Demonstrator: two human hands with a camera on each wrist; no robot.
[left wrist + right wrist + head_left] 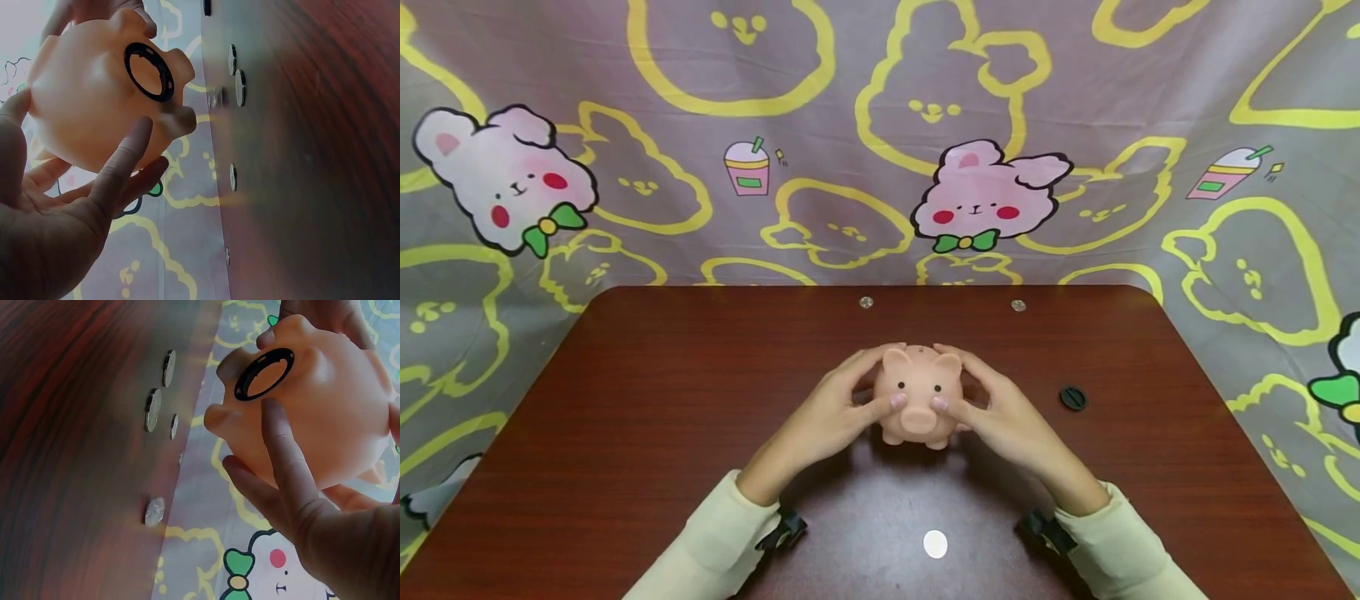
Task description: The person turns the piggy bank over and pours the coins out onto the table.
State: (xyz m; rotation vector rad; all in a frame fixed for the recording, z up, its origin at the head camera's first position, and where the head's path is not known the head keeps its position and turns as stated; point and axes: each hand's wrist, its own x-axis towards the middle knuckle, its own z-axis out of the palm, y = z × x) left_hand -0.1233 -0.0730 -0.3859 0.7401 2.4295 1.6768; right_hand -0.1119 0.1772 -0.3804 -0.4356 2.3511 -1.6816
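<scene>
A pink piggy bank (919,364) is held above the table between both hands, its snout towards me. My left hand (835,412) grips its left side, thumb by the snout and fingers round the back. On the other side my right hand (1011,417) grips it the same way. Both wrist views show its underside, where a black ring (167,87) surrounds a round uncovered hole. A dark round stopper (1073,398) with a raised bar lies on the table, right of the right hand.
Two coins, one on the left (867,302) and one on the right (1018,306), lie near the table's (700,375) far edge. The right wrist view shows several coins (153,410) and a clear crinkled lump (155,511). A patterned cloth (820,150) hangs behind.
</scene>
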